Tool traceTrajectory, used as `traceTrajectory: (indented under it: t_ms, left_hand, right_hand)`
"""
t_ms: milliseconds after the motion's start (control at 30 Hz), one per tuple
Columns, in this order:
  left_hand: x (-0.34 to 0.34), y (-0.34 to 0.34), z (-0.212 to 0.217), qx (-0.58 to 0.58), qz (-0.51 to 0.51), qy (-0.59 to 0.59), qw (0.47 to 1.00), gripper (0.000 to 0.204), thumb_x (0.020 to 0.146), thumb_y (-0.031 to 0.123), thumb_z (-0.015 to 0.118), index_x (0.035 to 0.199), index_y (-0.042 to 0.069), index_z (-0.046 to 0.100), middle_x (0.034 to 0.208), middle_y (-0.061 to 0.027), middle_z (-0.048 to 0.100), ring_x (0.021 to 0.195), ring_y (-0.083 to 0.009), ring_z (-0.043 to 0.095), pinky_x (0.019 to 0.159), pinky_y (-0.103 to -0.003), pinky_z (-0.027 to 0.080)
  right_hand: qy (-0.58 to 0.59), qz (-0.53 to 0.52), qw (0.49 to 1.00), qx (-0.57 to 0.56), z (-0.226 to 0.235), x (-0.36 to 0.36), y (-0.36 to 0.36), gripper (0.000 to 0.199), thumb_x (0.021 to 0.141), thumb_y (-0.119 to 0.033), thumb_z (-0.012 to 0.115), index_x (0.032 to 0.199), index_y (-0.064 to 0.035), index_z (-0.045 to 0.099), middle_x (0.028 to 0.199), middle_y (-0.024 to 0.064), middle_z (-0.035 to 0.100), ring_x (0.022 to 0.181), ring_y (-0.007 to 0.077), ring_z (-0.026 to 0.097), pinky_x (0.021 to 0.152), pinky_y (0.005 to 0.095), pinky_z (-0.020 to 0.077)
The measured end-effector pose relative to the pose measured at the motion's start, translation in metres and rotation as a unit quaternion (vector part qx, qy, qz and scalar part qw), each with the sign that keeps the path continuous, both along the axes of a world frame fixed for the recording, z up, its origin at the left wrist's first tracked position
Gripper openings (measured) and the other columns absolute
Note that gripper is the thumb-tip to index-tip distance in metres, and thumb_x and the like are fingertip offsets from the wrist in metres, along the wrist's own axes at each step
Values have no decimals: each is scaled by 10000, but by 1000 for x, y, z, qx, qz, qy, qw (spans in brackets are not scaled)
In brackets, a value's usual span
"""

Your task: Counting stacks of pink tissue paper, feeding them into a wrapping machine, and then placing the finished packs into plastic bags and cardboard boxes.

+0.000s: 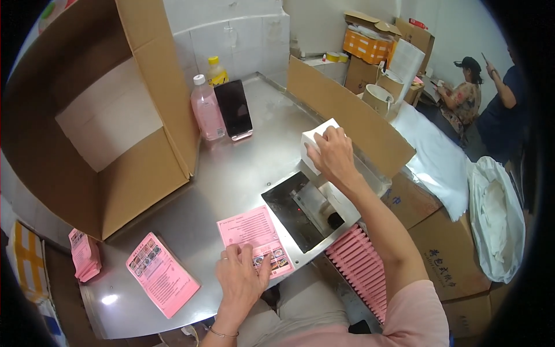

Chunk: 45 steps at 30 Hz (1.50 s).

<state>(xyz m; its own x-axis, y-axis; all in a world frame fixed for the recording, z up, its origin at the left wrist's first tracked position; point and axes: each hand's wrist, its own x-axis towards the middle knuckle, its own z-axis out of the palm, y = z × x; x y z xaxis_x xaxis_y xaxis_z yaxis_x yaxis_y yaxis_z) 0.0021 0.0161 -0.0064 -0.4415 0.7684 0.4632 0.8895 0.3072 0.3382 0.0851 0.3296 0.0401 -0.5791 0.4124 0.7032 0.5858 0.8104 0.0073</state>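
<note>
My left hand (243, 277) rests on pink printed packets (248, 226) at the table's front edge, its fingers lying over them and the thumb apart. Further off, my right hand (332, 153) grips the top of a white box (311, 137), thumb on one side and fingers over the other. That box stands just beyond a dark rectangular recess (283, 202) in the steel table, which holds a metal block (311, 205). Below the table's right edge, a long row of pink packets (361, 266) stands closely lined up, partly under my right arm.
A stack of pink packets (162, 274) lies left on the steel table (225, 173), another (85, 254) beyond it. A large open carton (139, 202) stands at left. A phone (234, 110) and bottles (208, 110) stand at the back. A cardboard flap (347, 115) edges the right. Two people are far right.
</note>
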Motion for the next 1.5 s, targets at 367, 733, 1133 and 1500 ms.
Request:
traceTrajectory:
  t_ms: [367, 733, 1133, 1500]
  left_hand:
    - [0, -3, -10, 15, -13, 25, 999, 399, 791, 302, 746, 1039, 32, 589, 960, -156, 518, 822, -309, 544, 649, -422, 408]
    - [-7, -17, 14, -74, -100, -57, 991, 630, 749, 252, 706, 1311, 26, 533, 1021, -183, 525, 910, -329, 537, 759, -424, 413]
    - [0, -25, 8, -42, -59, -88, 993, 629, 784, 75, 721, 1375, 36, 511, 915, -119, 535, 839, -301, 540, 722, -388, 415]
    - [-73, -143, 34, 12, 205, -36, 978, 496, 885, 37, 597, 1350, -32, 441, 1322, -206, 495, 1153, -338, 500, 1021, -432, 372]
  right_hand:
    - [41, 12, 998, -49, -7, 13, -3, 178, 866, -160, 634, 966, -43, 723, 874, 105, 544, 875, 279, 532, 742, 417, 441]
    - [-133, 339, 929, -71, -45, 55, -188, 354, 860, -118, 572, 1193, -3, 604, 1111, 248, 617, 1056, 414, 605, 993, 571, 429]
    - [-71, 93, 946, -301, -93, 15, -95, 206, 861, -76, 548, 1042, -7, 619, 936, 211, 656, 901, 390, 645, 872, 472, 521]
    - [42, -19, 996, 81, -10, 18, 1, 399, 803, -330, 716, 1086, -52, 673, 1133, 176, 634, 1093, 372, 577, 951, 471, 443]
